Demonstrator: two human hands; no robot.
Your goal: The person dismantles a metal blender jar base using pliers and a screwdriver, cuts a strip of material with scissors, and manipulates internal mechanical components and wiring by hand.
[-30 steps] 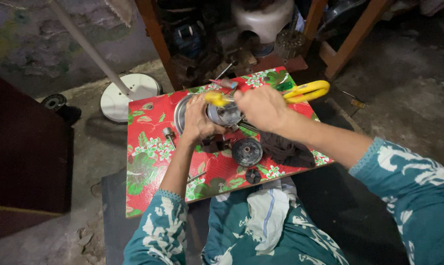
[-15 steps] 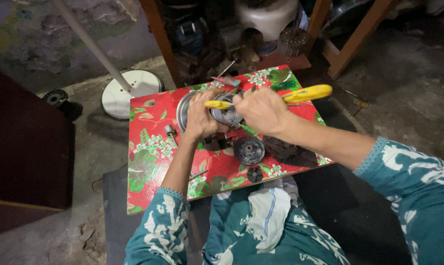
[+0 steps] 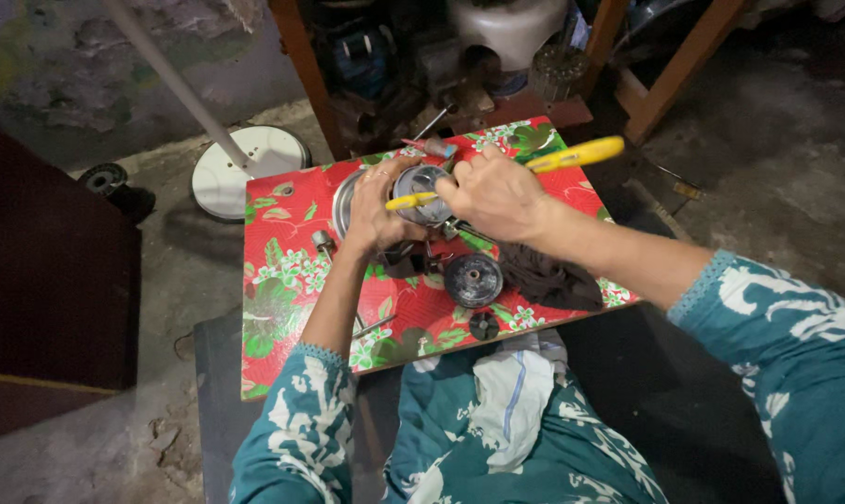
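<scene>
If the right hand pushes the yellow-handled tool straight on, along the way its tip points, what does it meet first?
Probably the round metal part that the left hand holds: the right hand aims the yellow-handled tool left at it, tip at its rim. Depth is unclear.

open red board [image 3: 282,280] left, black wheel [image 3: 472,279] and dark cloth [image 3: 553,280] crowding right

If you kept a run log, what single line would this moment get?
left hand: steadies round metal part | right hand: grips yellow-handled tool on part | board: red floral, black wheel, dark cloth
</scene>
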